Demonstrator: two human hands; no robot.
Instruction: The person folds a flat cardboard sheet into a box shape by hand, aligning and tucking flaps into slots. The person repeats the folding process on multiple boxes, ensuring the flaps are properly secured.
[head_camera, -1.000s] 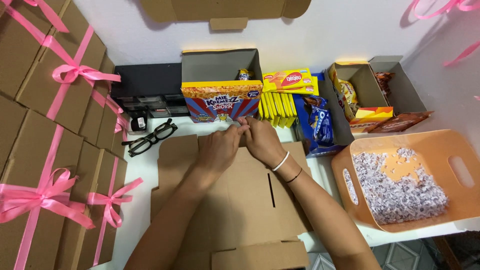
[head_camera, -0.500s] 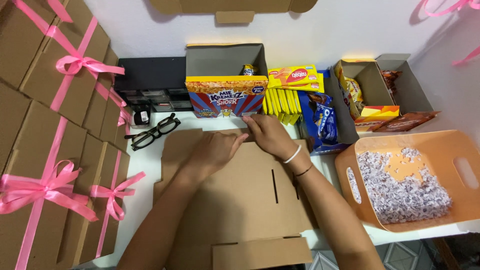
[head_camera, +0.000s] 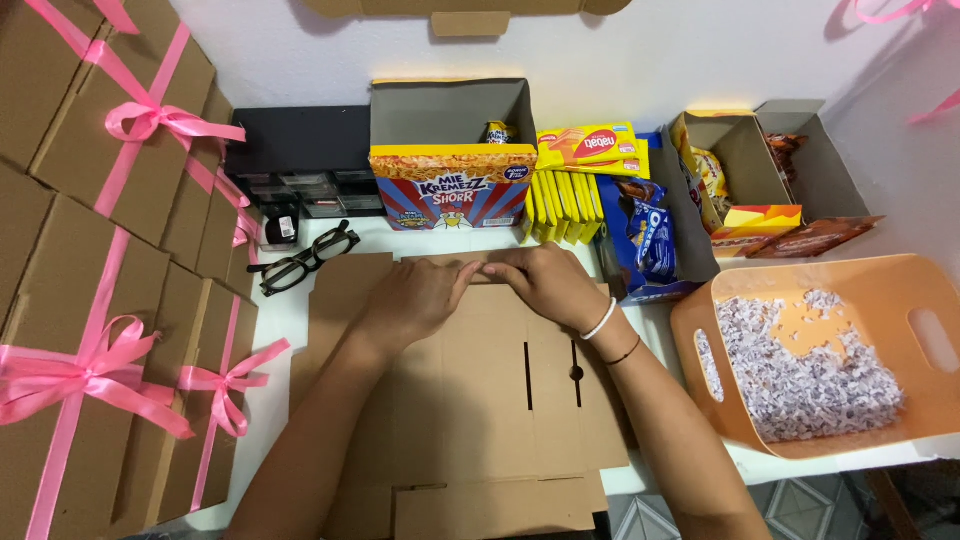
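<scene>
Flat cardboard sheet (head_camera: 480, 400) at table centre. Left hand (head_camera: 415, 300) and right hand (head_camera: 545, 285) side by side at 12 o'clock edge, fingers curled, pinching flap there. Glasses (head_camera: 300, 262) at 10 o'clock. Orange basket (head_camera: 720, 300) at 3 o'clock.

Flat brown cardboard box blank (head_camera: 470, 400), unfolded, lying flat under both hands. 2 narrow slots and 1 round notch cut in it, just below the right hand (head_camera: 545, 285). Its far edge strip sits under the fingertips of left hand (head_camera: 415, 300) and right hand.
</scene>
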